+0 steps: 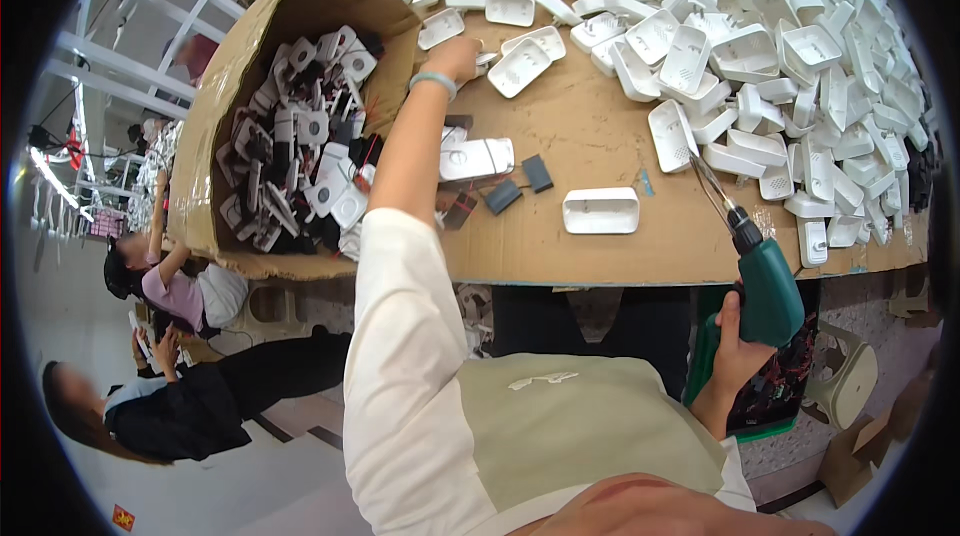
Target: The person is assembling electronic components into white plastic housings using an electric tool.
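My left hand (455, 62), with a pale bracelet at the wrist, reaches across the table beside the cardboard box. Its fingers are curled in among the white plastic shells, next to a tilted open shell (520, 69); what they pinch is hidden. My right hand (738, 351) is wrapped round the handle of a green pistol-shaped soldering gun (770, 291), whose thin metal tip points up at the shell pile. Between my hands an open white shell (601, 212) lies by itself near the table's front edge. Behind my left forearm are a white device (477, 160) and small dark blocks (503, 197).
A large heap of white shells (760, 56) covers the right and back of the cardboard-topped table (570, 256). The cardboard box (215, 136) on the left holds many white and black parts (310, 136). Two other people (180, 286) are at the far left.
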